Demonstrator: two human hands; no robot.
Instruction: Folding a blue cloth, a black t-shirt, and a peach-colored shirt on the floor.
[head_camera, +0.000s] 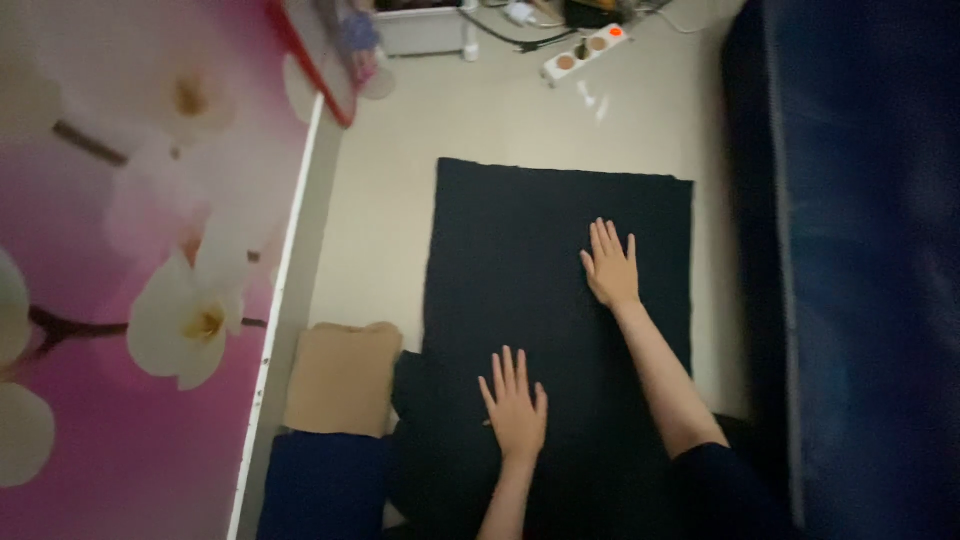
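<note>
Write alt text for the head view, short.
Both hands lie flat, fingers spread, on a dark cloth spread over a pale floor: left hand nearer, right hand farther out. A pink floral panel stands left, a power strip lies at the top.

Bare forearms (dark navy short sleeve (715, 470))

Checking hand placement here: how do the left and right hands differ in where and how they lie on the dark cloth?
The left hand rests nearer the body, close to the cloth's near end; the right hand reaches farther out with its arm extended. The left sits near mid-cloth, the right nearer the cloth's right edge. Both lie flat, palm down, fingers spread, holding nothing.
</note>
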